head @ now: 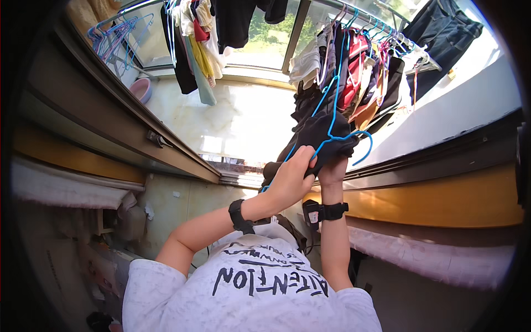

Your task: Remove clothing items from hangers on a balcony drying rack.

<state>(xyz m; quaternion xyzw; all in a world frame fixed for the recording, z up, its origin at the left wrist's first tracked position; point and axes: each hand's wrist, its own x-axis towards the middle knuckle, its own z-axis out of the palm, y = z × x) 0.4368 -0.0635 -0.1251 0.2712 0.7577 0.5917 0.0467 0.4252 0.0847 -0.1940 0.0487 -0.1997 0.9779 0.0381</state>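
My left hand (292, 178) grips a blue clothes hanger (332, 137) near its shoulder, against a bunched black garment (319, 124). The hanger's hook points right, above the cloth. My right hand (333, 170) is under the garment, and its fingers are mostly hidden by the cloth; it appears to hold the fabric from below. The black cloth hangs down past my left hand and reaches up towards the clothes on the right rail. Another blue hanger (338, 79) runs from that rail down to the garment.
A crowded clothes rail (373, 20) is ahead on the right, with jeans (444, 33) beyond it. More clothes and bunched empty hangers (120, 37) hang at the left. A pink basin (141, 89) stands on the floor. Sliding door frames (178, 145) flank me.
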